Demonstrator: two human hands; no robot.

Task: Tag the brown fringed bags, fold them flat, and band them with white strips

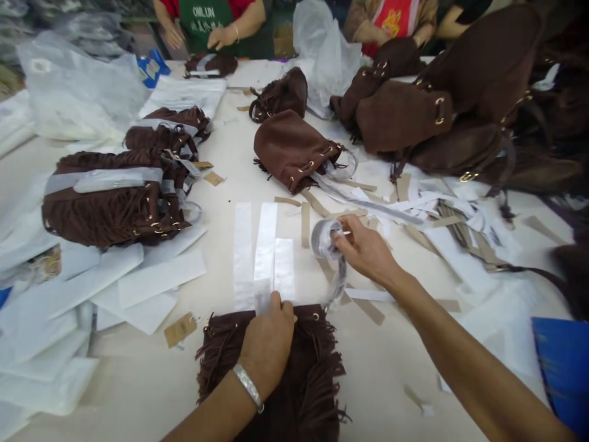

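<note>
Two hands work over a brown fringed bag (315,359), which lies on the table (386,380). The left hand (269,337) sits on its top edge, fingers curled; whether they pinch the pale strip (262,296) there, I cannot tell. The right hand (368,250) pinches a greyish coil (317,239) whose tail reaches the bag's top corner. Three white strips (265,242) lie just beyond.

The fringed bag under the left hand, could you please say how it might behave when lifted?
The fringed bag would probably sag, as it looks flat beneath the left hand. Its loose fringe strands may swing or snag.
</note>
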